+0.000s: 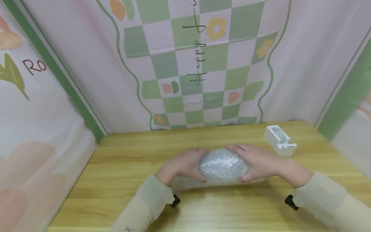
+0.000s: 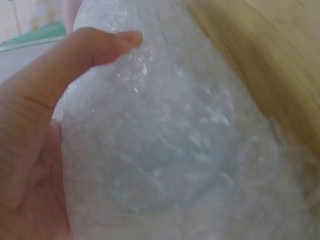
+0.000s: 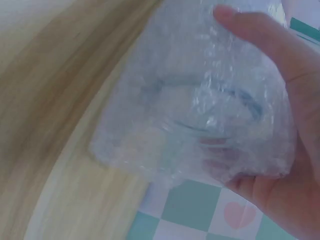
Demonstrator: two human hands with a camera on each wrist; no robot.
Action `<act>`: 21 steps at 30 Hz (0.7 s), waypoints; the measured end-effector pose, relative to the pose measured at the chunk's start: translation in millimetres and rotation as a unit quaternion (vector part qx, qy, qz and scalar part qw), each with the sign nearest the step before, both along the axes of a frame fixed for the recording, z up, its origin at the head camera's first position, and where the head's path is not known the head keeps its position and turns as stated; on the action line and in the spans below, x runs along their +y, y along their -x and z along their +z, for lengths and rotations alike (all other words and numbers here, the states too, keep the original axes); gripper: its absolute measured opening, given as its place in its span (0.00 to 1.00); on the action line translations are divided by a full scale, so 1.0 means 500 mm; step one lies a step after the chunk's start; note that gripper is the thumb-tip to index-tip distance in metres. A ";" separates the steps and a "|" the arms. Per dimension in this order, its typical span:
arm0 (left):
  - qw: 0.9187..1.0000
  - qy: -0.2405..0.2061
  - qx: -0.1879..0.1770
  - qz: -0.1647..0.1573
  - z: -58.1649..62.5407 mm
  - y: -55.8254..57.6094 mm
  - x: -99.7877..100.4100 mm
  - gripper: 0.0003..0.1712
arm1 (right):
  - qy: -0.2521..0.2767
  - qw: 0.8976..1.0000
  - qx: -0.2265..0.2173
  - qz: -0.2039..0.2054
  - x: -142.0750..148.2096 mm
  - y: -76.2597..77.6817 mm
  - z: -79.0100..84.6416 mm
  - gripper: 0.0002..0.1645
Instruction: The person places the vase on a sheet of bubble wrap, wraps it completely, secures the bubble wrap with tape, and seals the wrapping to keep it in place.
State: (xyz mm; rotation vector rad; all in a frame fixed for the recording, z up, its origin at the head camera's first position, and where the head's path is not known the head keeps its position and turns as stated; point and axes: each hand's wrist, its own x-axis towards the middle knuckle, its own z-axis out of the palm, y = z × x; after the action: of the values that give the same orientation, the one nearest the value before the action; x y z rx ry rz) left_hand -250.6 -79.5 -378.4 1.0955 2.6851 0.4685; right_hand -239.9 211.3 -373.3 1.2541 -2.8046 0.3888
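Note:
A bundle of clear bubble wrap [image 1: 223, 167] lies crosswise near the middle of the table, between both hands. My left hand [image 1: 185, 162] grips its left end, thumb on the near side and fingers over the far side. On the opposite end my right hand [image 1: 261, 162] holds it the same way. Through the bubble wrap [image 3: 200, 100] in the right wrist view shows a round, clear rim of something wrapped inside; its kind is hidden by the layers. In the left wrist view the left thumb [image 2: 100, 47] presses on the crinkled film.
A white tape dispenser [image 1: 280, 141] with a roll of clear tape stands at the back right of the wooden table [image 1: 121, 180]. Behind the table hangs a green-and-white checked curtain [image 1: 191, 64]. Printed fabric [image 1: 37, 129] also hangs along the left side.

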 end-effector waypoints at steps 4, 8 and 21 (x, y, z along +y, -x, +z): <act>0.999 -0.016 -0.050 -0.001 0.002 0.001 -0.003 0.59 | 0.010 0.998 -0.052 0.020 0.007 0.009 0.009 0.66; 0.997 -0.027 -0.073 -0.002 -0.002 0.006 -0.006 0.58 | 0.007 0.996 -0.089 0.027 0.010 0.020 0.017 0.66; 0.992 -0.084 -0.098 -0.001 -0.018 0.011 -0.023 0.64 | 0.009 0.993 -0.115 0.025 0.019 0.041 0.011 0.67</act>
State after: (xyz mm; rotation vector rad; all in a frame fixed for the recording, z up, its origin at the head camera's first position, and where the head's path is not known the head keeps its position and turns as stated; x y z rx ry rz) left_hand -256.2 -91.1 -387.2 1.0352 2.5095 0.7713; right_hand -260.3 220.8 -367.7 1.3586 -2.9526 0.5986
